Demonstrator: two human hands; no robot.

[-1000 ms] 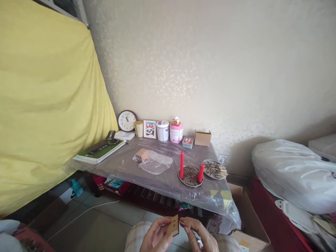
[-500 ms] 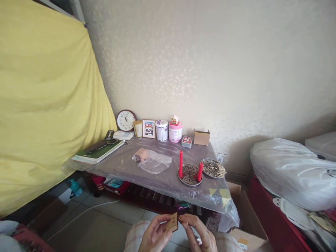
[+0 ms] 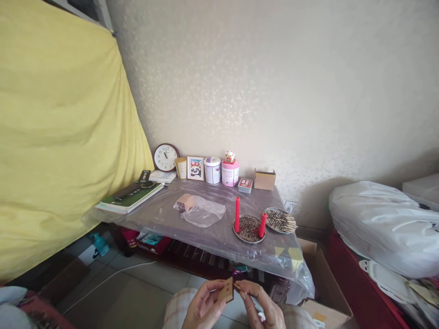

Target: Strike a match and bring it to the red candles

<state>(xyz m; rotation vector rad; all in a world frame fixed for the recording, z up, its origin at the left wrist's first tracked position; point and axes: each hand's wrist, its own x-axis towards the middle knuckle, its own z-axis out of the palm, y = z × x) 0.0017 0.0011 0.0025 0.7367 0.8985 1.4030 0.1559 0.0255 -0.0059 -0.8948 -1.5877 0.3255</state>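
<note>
My left hand [image 3: 205, 305] grips a small tan matchbox [image 3: 226, 291] with red print, tilted so its edge faces right. Pinched between the thumb and fingers of my right hand [image 3: 261, 303] is a thin matchstick [image 3: 239, 288], its tip at the box's dark side edge. No flame shows. Beyond both hands, on the low table, two red candles stand on a round metal plate [image 3: 247, 238]: a taller candle [image 3: 237, 214] and a shorter, slightly tilted candle [image 3: 263, 225]. Beside it, a second plate [image 3: 270, 211] holds many used matchsticks [image 3: 286, 222].
The table [image 3: 151, 219] is covered in clear plastic. On it are a small box partly in a plastic bag [image 3: 206, 214], a green book [image 3: 128, 197], a clock [image 3: 166, 157], tins [image 3: 212, 171] and a cardboard box [image 3: 265, 179]. An open carton [image 3: 331, 288] stands at right.
The view has shifted very slightly. Both hands keep their hold, with the matchstick still against the matchbox's edge.
</note>
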